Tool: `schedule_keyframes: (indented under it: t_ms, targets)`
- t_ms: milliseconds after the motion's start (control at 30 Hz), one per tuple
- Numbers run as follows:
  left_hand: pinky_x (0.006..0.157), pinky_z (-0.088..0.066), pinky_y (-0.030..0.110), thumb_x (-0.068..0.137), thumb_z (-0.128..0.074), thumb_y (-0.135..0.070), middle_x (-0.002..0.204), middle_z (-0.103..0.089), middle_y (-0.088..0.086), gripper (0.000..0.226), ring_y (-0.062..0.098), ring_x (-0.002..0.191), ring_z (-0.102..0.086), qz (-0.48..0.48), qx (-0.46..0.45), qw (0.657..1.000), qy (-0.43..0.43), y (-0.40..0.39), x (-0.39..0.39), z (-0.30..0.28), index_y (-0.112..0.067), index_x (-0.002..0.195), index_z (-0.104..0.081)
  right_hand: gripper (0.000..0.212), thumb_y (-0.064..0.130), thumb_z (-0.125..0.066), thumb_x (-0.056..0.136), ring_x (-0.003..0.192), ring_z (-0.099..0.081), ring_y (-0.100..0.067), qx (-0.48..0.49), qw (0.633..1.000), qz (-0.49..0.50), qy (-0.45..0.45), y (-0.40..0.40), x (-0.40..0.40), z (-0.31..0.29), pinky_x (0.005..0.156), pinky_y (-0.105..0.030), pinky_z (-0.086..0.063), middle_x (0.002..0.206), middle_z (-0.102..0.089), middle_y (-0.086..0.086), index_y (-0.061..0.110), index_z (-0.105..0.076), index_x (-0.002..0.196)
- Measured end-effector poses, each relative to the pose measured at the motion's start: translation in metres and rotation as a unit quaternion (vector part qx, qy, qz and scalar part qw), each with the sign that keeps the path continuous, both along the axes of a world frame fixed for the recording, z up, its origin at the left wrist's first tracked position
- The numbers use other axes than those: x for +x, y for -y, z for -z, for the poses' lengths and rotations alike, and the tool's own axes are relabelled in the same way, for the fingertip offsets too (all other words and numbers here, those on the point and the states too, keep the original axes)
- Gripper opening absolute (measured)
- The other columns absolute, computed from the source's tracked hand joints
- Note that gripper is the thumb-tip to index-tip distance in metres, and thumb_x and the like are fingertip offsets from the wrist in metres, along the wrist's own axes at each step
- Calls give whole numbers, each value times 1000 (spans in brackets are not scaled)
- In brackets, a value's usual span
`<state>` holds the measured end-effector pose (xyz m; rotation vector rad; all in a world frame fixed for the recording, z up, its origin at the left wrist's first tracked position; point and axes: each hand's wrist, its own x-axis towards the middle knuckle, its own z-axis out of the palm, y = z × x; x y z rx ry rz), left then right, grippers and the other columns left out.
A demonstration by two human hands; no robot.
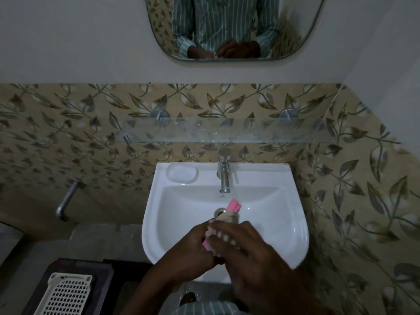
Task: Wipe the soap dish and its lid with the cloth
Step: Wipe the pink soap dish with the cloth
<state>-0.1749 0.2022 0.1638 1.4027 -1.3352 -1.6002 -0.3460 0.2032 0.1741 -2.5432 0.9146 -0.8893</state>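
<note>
Over the basin of the white sink (pixel 281 223), both my hands are closed round one bundle. A pink plastic soap-dish piece (pixel 234 205) sticks out at its far end, and whether it is the dish or the lid I cannot tell. My left hand (pixel 189 247) grips this piece from the left, and a pink edge shows by its fingers. A beige cloth (pixel 228 218) is wrapped over the piece. My right hand (pixel 250 253) holds the cloth with fingers curled on top. A pale translucent rounded-rectangle piece (pixel 181 175) lies on the sink's back left ledge.
A chrome tap (pixel 224 172) stands at the back of the sink, with the drain (pixel 219 211) just beyond my hands. A glass shelf (pixel 218 130) and a mirror (pixel 227 28) hang above. A wall spout (pixel 66 201) is at left. A white perforated tray (pixel 66 294) lies at lower left.
</note>
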Motion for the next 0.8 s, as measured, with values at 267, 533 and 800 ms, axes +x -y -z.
schedule_keyframes:
  t_ms: [267, 533, 800]
  targets:
    - [60, -44, 11, 84, -63, -11, 88, -58, -13, 42, -4, 67, -58, 18, -32, 991, 131, -6, 1, -4, -35, 117, -54, 36, 5, -43, 97, 110, -60, -29, -71, 995, 58, -30, 23, -6, 10, 84, -38, -58, 133, -62, -12, 4, -65, 126]
    - [62, -43, 19, 78, -62, -16, 70, -54, -16, 33, 6, 65, -50, 31, 5, 996, 84, -14, 9, -7, -34, 105, -59, 40, 2, -44, 93, 107, -58, -27, -75, 995, 55, -41, 31, -10, 3, 84, -35, -58, 138, -59, -7, 7, -64, 128]
    - [78, -48, 17, 90, -59, -2, 88, -64, -6, 43, 2, 81, -58, 4, 15, 993, 114, -18, 6, -5, -24, 127, -56, 33, 7, -42, 103, 97, -61, -27, -90, 995, -27, -31, -4, 8, 7, 75, -28, -55, 143, -55, -5, 9, -66, 126]
